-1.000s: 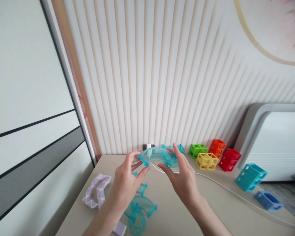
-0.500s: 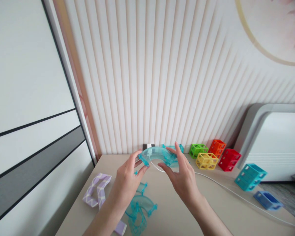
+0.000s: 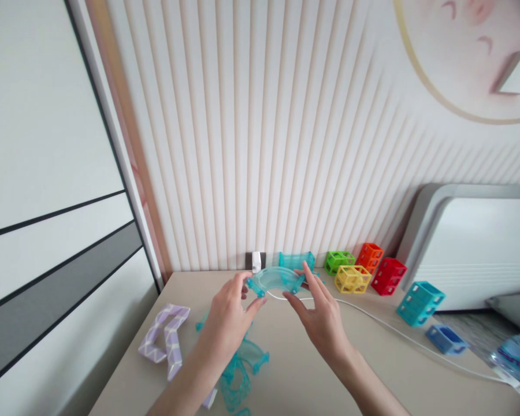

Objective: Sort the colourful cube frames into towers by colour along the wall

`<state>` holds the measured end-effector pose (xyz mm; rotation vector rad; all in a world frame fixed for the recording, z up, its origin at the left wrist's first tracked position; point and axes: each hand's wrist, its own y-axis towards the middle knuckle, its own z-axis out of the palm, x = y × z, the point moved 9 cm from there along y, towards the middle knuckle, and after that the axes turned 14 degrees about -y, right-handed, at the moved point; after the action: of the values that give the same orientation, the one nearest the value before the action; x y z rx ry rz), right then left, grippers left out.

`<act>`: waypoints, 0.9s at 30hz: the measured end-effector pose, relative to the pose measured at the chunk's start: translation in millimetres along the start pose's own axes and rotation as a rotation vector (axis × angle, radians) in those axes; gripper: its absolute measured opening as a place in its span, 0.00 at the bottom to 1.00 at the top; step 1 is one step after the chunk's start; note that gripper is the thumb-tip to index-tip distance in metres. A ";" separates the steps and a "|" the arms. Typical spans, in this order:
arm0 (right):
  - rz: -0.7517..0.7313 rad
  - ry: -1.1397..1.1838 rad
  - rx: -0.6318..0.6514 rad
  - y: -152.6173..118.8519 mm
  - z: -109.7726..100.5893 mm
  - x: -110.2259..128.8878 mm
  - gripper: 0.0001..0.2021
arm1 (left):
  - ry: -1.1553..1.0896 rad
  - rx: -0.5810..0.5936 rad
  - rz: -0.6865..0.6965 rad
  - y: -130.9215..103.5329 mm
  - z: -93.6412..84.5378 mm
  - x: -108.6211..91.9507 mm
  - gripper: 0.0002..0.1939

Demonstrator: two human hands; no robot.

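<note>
Between my hands is a curved, see-through teal track piece, held above the table. My left hand pinches its left end between thumb and fingers. At the other end, my right hand grips it the same way. Below and partly behind my left forearm lie several more teal track pieces in a loose pile. Another teal piece stands against the wall, just behind the held one.
A purple-and-white folding snake toy lies at the left. Along the right are hollow blocks: green, yellow, orange, red, teal and blue. A white cable runs from a charger across the table.
The held track piece has tilted, its arch looking flatter, and sits slightly lower in view. My view has swung a little to the right. Both hands keep their hold.
</note>
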<state>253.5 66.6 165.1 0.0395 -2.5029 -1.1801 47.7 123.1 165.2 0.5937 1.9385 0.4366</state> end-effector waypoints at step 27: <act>0.274 -0.225 0.426 -94.1 39.3 -171.1 0.23 | 0.224 0.649 -0.281 -28.0 219.7 56.5 0.22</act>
<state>386.9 65.5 17.2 -0.3309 -2.7986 -0.5580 220.9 142.1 17.3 0.6814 2.3426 -0.3370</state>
